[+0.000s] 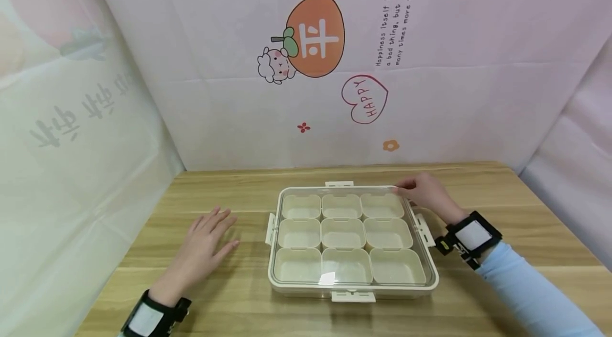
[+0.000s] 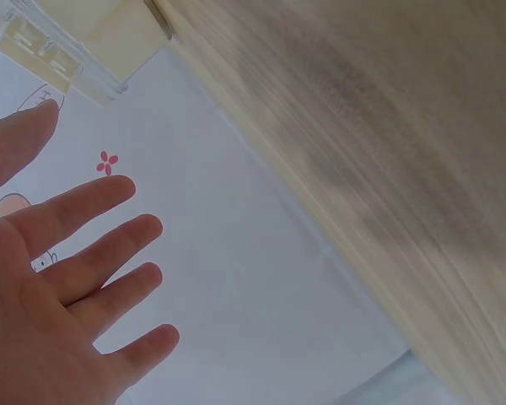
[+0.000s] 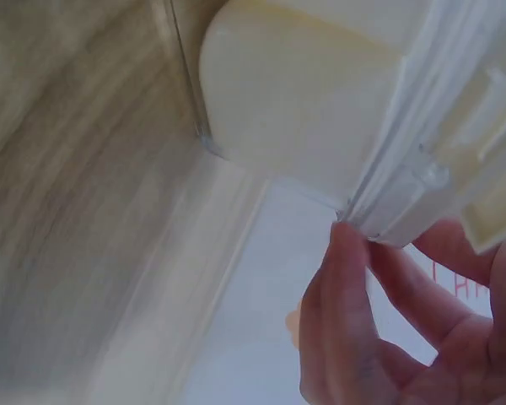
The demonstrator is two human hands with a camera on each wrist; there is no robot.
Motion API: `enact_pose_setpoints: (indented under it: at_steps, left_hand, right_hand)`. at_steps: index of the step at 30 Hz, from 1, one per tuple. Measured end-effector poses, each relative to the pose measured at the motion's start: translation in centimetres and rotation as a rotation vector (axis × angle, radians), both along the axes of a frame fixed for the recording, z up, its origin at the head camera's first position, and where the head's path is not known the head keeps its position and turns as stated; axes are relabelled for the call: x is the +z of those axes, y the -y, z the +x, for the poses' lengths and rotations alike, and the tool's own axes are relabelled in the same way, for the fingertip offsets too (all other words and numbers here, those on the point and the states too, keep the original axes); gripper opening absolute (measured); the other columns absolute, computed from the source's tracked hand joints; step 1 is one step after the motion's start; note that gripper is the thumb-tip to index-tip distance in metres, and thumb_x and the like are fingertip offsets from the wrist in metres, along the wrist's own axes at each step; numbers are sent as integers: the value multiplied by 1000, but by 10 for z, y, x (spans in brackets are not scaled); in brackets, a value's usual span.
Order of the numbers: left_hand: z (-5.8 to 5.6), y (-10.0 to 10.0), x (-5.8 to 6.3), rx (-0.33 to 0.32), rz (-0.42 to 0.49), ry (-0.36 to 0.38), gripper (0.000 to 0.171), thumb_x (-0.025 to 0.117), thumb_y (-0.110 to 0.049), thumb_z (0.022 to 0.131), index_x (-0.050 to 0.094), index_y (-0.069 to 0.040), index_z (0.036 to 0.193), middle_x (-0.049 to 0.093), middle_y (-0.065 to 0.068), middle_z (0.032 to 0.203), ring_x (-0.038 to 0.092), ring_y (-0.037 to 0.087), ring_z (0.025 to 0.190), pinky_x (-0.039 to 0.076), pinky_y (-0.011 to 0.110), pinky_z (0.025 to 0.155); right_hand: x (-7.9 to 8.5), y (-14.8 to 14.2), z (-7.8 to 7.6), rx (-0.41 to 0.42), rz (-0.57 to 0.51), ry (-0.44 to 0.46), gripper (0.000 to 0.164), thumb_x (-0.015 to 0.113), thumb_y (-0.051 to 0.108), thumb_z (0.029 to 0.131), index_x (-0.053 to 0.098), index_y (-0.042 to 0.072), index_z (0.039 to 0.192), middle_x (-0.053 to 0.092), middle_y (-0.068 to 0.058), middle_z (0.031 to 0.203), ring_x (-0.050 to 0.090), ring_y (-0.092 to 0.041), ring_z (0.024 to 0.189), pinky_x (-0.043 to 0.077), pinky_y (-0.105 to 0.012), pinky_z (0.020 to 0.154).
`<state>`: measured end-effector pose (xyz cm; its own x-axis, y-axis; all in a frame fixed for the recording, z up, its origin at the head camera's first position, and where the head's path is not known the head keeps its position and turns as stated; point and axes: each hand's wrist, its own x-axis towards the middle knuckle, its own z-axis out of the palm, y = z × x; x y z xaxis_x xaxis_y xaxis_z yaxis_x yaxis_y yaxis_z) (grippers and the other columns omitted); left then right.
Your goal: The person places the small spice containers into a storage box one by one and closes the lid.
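Observation:
A clear lidded storage box [image 1: 354, 290] sits on the table, with several cream compartment cups [image 1: 343, 233] inside in rows. Its transparent lid [image 1: 315, 288] is on, and cream side clips, such as the front clip [image 1: 353, 297], stick outward. At the far right corner my right hand [image 1: 428, 198] pinches the lid's rim between thumb and fingers; in the right wrist view the fingertips [image 3: 347, 240] meet the edge beside a clip [image 3: 489, 160]. Left of the box, my left hand [image 1: 201, 249] holds nothing, its fingers spread and apart from the box.
The wooden table [image 1: 229, 316] ends at a printed white cloth [image 1: 239, 124] hanging behind it. More white cloth [image 1: 86, 167] hangs along the left side, and another cloth [image 1: 574, 151] along the right.

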<state>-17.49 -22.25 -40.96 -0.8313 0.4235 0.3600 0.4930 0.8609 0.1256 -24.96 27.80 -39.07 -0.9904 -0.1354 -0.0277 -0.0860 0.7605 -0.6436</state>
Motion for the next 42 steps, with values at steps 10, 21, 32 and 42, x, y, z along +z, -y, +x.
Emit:
enact_pose_setpoints:
  at_steps: [10, 21, 32, 42]
  left_hand:
    - [-1, 1, -3, 0, -2, -3, 54, 68, -33, 85, 55, -4, 129, 47, 19, 140, 34, 40, 135, 22, 61, 109]
    - [-8, -14, -3, -23, -1, 12, 55, 65, -35, 87, 53, -6, 132, 47, 17, 141, 38, 37, 133, 24, 56, 111]
    - [-20, -40, 7, -104, 14, -31, 52, 63, -33, 89, 54, -4, 131, 50, 16, 138, 41, 35, 131, 28, 52, 110]
    - [-31, -65, 17, -176, 25, -63, 48, 62, -30, 91, 56, -2, 129, 54, 16, 134, 47, 34, 126, 33, 50, 108]
  right_hand:
    - [-8, 1, -1, 15, -54, 48, 43, 53, 33, 96, 59, -2, 119, 62, -21, 111, 59, -19, 81, 51, -28, 63]
    - [-15, -3, 0, -31, -103, 71, 47, 51, 38, 96, 55, -1, 124, 60, -19, 109, 54, -15, 73, 50, -29, 60]
    - [-6, -20, 24, -41, -238, 7, 45, 60, 24, 93, 54, -7, 125, 58, -28, 114, 65, -24, 90, 58, -34, 71]
    - [3, -36, 52, -56, -230, 54, 48, 62, 28, 92, 54, -8, 123, 63, -22, 106, 69, -22, 85, 58, -36, 71]
